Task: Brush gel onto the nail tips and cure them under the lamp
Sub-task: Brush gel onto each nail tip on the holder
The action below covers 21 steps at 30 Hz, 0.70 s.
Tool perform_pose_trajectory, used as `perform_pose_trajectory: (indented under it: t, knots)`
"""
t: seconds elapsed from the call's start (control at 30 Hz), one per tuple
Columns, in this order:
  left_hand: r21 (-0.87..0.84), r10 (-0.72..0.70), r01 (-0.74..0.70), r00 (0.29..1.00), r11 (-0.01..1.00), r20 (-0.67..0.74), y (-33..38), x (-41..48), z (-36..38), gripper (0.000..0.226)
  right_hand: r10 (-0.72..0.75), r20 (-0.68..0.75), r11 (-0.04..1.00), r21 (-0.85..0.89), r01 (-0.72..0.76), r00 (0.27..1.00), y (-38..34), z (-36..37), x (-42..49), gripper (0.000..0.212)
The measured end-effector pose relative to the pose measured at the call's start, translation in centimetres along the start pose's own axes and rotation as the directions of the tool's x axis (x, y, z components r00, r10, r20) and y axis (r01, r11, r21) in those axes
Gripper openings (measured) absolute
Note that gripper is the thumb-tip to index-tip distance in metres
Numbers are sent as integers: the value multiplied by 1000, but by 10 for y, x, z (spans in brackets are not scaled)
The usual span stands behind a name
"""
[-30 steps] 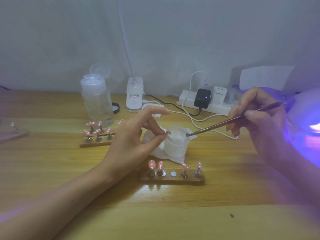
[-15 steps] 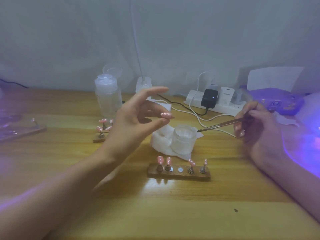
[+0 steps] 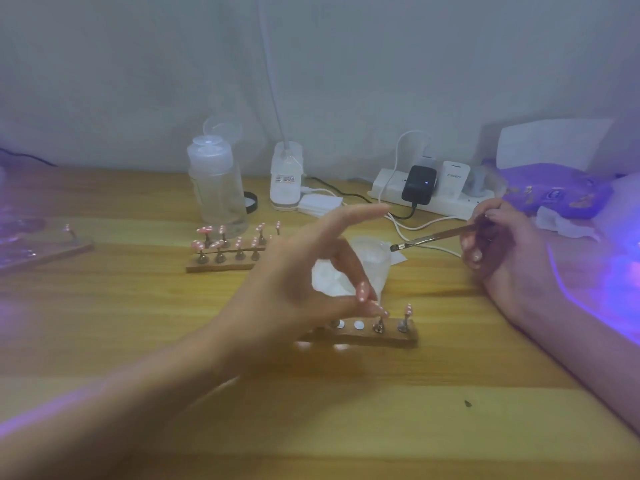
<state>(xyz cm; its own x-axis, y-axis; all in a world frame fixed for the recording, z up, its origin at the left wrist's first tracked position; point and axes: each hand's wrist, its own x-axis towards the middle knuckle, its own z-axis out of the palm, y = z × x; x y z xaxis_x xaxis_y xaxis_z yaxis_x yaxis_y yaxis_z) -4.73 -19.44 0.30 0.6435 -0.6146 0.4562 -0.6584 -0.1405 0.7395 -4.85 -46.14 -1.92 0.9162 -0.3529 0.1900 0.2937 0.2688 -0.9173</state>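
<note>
My left hand (image 3: 304, 282) pinches a pink dotted nail tip (image 3: 362, 291) between thumb and a fingertip, just above the left end of the near wooden holder (image 3: 391, 337). Its index finger stretches out straight. Two more tips stand on pegs at that holder's right end, beside two bare metal discs. My right hand (image 3: 498, 251) grips a thin brush (image 3: 433, 237), whose bristles point left beside the rim of the frosted gel jar (image 3: 372, 261). The jar sits on a white wipe, partly hidden by my left fingers. The curing lamp (image 3: 620, 271) glows violet at the right edge.
A second wooden holder (image 3: 221, 263) with several pink tips stands left of centre. Behind it are a clear pump bottle (image 3: 216, 188), a white lamp base (image 3: 285, 181) and a power strip (image 3: 429, 195) with chargers and cables. A purple packet (image 3: 554, 192) lies back right.
My left hand has come down from mid-air to the near holder and closed thumb and finger on a tip. My right hand with the brush has stayed beside the jar.
</note>
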Motion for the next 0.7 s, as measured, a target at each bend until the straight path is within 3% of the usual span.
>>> perform_pose_trajectory:
  t: [0.2,0.5,0.7]
  knots:
    - [292,13,5,998,957,-59,-8,-8,14,81,1,-4,1000,-30,-1,1000,0,0,0,27]
    - [252,-140,142,990,957,-26,-12,-8,19,73,-5,1,999,-52,5,1000,1,0,1,28]
    - [185,-190,182,982,966,24,-19,-13,6,83,7,-8,999,-52,-8,1000,2,1,1,28]
